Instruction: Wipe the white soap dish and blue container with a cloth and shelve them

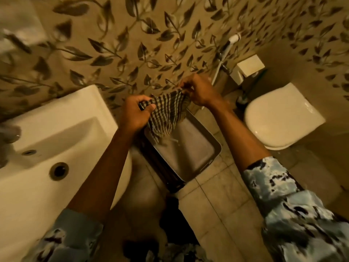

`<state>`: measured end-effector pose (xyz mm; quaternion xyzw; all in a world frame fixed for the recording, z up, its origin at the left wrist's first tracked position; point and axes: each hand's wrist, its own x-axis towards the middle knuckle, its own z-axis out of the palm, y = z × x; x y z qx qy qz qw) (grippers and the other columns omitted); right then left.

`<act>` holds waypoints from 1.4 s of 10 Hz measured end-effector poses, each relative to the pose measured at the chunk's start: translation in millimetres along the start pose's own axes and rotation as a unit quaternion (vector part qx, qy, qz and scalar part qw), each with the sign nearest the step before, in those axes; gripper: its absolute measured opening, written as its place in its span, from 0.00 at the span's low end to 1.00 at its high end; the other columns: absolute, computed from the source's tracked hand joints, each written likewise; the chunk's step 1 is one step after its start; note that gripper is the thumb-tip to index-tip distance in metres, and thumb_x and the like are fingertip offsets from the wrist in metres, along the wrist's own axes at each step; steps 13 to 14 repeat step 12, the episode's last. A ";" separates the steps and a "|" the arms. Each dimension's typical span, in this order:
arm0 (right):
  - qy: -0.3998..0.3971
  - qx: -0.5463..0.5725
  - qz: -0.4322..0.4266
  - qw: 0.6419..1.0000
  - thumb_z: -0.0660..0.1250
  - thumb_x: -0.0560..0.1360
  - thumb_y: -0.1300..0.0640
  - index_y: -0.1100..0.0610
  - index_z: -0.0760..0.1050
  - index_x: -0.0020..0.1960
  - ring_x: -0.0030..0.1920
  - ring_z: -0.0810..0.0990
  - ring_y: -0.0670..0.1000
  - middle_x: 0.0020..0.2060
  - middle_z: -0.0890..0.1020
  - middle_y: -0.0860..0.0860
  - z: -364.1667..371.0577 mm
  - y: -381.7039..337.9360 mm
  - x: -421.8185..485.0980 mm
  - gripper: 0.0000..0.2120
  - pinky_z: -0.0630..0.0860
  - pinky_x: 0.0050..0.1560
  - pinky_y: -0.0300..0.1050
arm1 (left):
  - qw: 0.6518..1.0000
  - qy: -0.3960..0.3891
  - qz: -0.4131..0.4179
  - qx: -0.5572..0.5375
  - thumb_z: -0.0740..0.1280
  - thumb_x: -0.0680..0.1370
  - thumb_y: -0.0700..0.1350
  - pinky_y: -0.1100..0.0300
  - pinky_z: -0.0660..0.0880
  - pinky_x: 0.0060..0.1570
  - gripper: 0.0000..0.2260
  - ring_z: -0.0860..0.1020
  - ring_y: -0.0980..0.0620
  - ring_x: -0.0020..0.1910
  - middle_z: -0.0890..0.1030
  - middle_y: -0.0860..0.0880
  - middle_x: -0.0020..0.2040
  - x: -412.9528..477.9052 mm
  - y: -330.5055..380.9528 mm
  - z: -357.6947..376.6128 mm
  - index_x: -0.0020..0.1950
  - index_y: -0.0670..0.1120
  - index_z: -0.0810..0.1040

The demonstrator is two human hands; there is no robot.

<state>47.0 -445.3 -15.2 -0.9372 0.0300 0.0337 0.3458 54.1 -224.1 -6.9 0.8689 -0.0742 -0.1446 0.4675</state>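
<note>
A checked dark-and-white cloth (166, 114) hangs stretched between both hands in the middle of the view. My left hand (136, 114) grips its left corner in a closed fist. My right hand (198, 89) pinches the upper right corner with its fingertips, a little higher and nearer the wall. The cloth's loose lower end dangles over a rectangular grey bin (190, 148) on the floor. No white soap dish or blue container is in view.
A white washbasin (56, 137) fills the left, with its drain hole and a tap hole. A closed white toilet (283, 114) stands at the right, with a hand-spray hose (224, 55) and a white box (249, 66) on the leaf-patterned wall. Beige floor tiles lie below.
</note>
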 end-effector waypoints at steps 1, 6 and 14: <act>0.008 0.001 0.021 1.000 0.62 0.75 0.60 0.46 0.76 0.43 0.47 0.77 0.46 0.42 0.80 0.47 16.8 27.0 20.3 0.10 0.75 0.58 0.51 | 0.999 0.035 -0.007 0.031 0.69 0.74 0.38 0.61 0.72 0.47 0.09 0.77 0.50 0.46 0.82 0.42 0.49 21.2 -17.1 29.1 0.52 0.37 0.81; -0.050 0.018 0.139 0.989 0.63 0.73 0.58 0.62 0.80 0.45 0.35 0.79 0.50 0.38 0.81 0.59 104.9 166.1 -44.2 0.09 0.75 0.37 0.42 | 0.993 -0.087 -0.008 0.084 0.64 0.75 0.33 0.53 0.75 0.52 0.09 0.80 0.41 0.50 0.83 0.38 0.49 -8.5 -107.0 161.9 0.50 0.39 0.83; -0.137 -0.132 0.174 0.966 0.60 0.77 0.59 0.59 0.75 0.57 0.56 0.78 0.61 0.55 0.80 0.59 153.4 147.8 -119.8 0.11 0.72 0.54 0.46 | 0.966 -0.212 0.001 0.147 0.61 0.78 0.39 0.56 0.69 0.64 0.14 0.73 0.46 0.62 0.76 0.43 0.62 -87.0 -100.8 132.5 0.63 0.41 0.75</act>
